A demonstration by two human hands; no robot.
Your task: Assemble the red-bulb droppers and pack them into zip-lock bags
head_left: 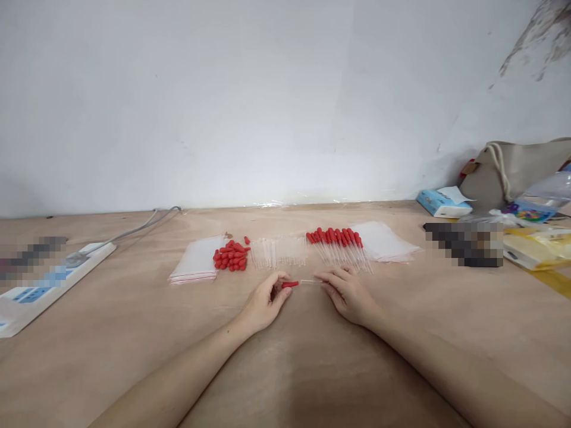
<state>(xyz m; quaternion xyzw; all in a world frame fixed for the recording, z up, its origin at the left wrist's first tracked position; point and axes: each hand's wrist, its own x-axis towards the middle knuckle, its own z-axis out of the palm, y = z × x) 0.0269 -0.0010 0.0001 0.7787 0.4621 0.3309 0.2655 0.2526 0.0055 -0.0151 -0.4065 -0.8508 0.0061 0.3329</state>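
Observation:
Between the fingers and thumb of my left hand (269,300) is a red rubber dropper bulb (291,285), its narrow end pointing right. My right hand (345,291) pinches a thin clear dropper tube (308,282), whose free end points left at the bulb. A small gap separates the two. Behind my left hand lies a pile of red bulbs (231,257). Loose clear tubes (276,252) are laid out to the right of that pile. Beyond my right hand, several droppers (336,241) with red bulbs fitted on clear tubes lie side by side.
Stacks of clear plastic bags lie at left (191,261) and right (386,241). A power strip (89,261) with a grey cable sits far left. On the right are a blurred dark object (466,244), a tissue pack (444,203), a beige bag (486,178) and a yellow package (535,246).

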